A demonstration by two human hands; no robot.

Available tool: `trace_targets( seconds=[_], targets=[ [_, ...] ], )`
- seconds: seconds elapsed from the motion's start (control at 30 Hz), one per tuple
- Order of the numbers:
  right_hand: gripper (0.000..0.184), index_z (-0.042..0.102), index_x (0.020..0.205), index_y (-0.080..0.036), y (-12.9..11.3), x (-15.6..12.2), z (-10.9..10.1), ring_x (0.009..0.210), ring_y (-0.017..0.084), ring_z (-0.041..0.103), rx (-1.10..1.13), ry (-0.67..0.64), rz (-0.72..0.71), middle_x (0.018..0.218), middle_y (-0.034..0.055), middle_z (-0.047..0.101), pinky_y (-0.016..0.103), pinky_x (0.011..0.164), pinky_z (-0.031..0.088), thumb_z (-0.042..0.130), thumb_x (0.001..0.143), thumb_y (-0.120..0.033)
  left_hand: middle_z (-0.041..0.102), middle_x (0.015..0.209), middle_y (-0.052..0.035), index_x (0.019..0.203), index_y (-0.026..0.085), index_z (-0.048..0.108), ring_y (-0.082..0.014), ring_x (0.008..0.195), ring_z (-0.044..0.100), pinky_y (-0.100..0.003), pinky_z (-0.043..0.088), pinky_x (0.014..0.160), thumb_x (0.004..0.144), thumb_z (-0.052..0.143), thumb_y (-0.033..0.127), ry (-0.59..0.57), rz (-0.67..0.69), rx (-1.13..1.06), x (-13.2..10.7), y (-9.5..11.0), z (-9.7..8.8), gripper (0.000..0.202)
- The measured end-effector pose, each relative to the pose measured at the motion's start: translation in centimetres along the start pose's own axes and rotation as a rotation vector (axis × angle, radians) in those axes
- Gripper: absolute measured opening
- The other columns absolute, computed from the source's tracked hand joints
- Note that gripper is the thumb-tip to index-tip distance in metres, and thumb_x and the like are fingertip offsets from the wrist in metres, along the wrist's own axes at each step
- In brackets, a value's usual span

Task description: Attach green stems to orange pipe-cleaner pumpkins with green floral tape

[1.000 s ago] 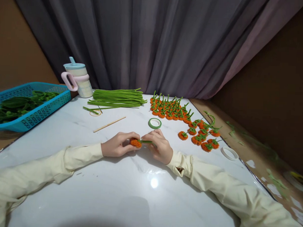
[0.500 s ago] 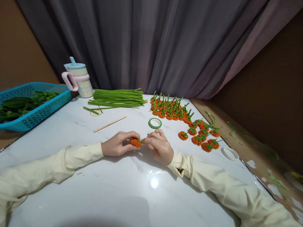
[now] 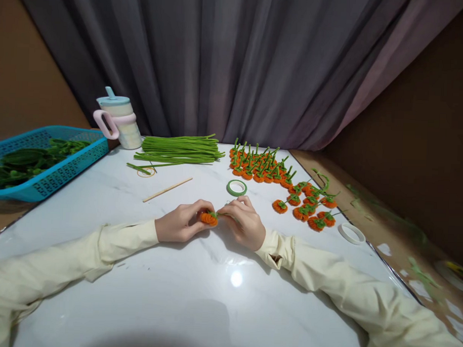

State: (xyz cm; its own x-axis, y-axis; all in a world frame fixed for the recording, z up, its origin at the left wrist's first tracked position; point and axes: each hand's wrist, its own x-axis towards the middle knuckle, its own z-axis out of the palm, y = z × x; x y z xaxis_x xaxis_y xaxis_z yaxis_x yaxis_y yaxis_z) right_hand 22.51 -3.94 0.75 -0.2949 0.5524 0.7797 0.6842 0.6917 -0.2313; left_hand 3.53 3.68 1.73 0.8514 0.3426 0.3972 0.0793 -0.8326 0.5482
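Between thumb and fingers of my left hand (image 3: 182,221) is a small orange pumpkin (image 3: 208,219), fuzzy like pipe cleaner, with a green top facing right. My right hand (image 3: 245,224) is closed at that green top, its thumb and fingertips pinched together on what looks like the thin stem; the fingers cover most of it. Just beyond my right hand lies a roll of green tape (image 3: 237,188). To its right stand several finished-looking orange pumpkins (image 3: 258,167) with upright green stems, and a looser group of pumpkins (image 3: 316,223) with green leafy tops sits nearer.
A bundle of green pipe cleaners (image 3: 181,150) lies at the back, with a wooden stick (image 3: 167,190) in front. A tumbler (image 3: 121,121) stands at the back left beside a blue basket (image 3: 70,170) of green pieces. A white ring (image 3: 351,233) rests near the right edge.
The orange pumpkin has turned slightly in my left fingers, so more of its ribbed side and green top shows. My right fingers stay at the top, shifted only a little.
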Motion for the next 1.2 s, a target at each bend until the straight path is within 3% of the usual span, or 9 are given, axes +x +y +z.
trace_targets(
  seconds=[0.43,0.57,0.73,0.9,1.03,1.2],
  targets=[
    [0.006,0.054,0.087,-0.017,-0.2,0.1,-0.3,0.062,0.014,0.053,0.189,-0.052,0.127,0.071,0.0029,0.063,0.034,0.073,0.037,0.049,0.084,-0.015,0.06,0.083,-0.006,0.099,0.015,0.052,-0.0132,0.069,0.054,-0.021,0.042,0.064,0.085,0.043,0.018,-0.007,0.111,-0.035,0.2,-0.1,-0.2,0.017],
    [0.006,0.057,0.082,-0.017,-0.2,0.3,-0.4,0.063,0.014,0.054,0.292,-0.104,0.193,0.066,0.002,0.064,0.032,0.071,0.04,0.051,0.083,-0.015,0.061,0.083,-0.0054,0.094,0.015,0.054,-0.0133,0.07,0.056,-0.022,0.043,0.064,0.083,0.05,0.022,-0.033,-0.024,-0.209,0.4,0.1,-0.3,0.013],
    [0.006,0.059,0.078,-0.017,-0.4,0.6,-0.8,0.066,0.015,0.055,0.356,-0.127,0.294,0.065,0.0021,0.065,0.03,0.071,0.043,0.054,0.081,-0.017,0.062,0.075,-0.0032,0.09,0.015,0.049,-0.013,0.062,0.058,-0.024,0.045,0.058,0.082,0.056,0.03,-0.179,-0.311,-0.805,1.0,0.4,-0.5,0.018],
    [0.006,0.058,0.08,-0.018,-0.7,0.8,-1.0,0.063,0.014,0.057,0.434,-0.17,0.379,0.061,0.0008,0.064,0.029,0.067,0.045,0.052,0.082,-0.018,0.065,0.076,-0.0054,0.086,0.014,0.052,-0.0125,0.063,0.059,-0.022,0.042,0.057,0.079,0.063,0.035,-0.203,-0.413,-1.027,1.4,0.3,-0.6,0.025],
    [0.007,0.056,0.081,-0.018,-0.8,0.8,-1.0,0.063,0.014,0.056,0.345,-0.112,0.287,0.064,0.0014,0.063,0.028,0.065,0.044,0.05,0.083,-0.016,0.066,0.081,-0.0083,0.085,0.012,0.056,-0.014,0.069,0.061,-0.021,0.042,0.058,0.076,0.067,0.037,-0.213,-0.525,-1.178,1.5,0.1,-0.5,0.029],
    [0.014,0.054,0.085,-0.016,-0.5,0.5,-0.7,0.062,0.015,0.05,0.13,-0.04,-0.005,0.066,0.005,0.059,0.031,0.063,0.041,0.041,0.086,-0.012,0.065,0.076,-0.0077,0.083,0.01,0.06,-0.0132,0.066,0.06,-0.02,0.043,0.058,0.069,0.074,0.035,-0.204,-0.628,-1.32,1.4,0.1,-0.3,0.032]
  ],
)
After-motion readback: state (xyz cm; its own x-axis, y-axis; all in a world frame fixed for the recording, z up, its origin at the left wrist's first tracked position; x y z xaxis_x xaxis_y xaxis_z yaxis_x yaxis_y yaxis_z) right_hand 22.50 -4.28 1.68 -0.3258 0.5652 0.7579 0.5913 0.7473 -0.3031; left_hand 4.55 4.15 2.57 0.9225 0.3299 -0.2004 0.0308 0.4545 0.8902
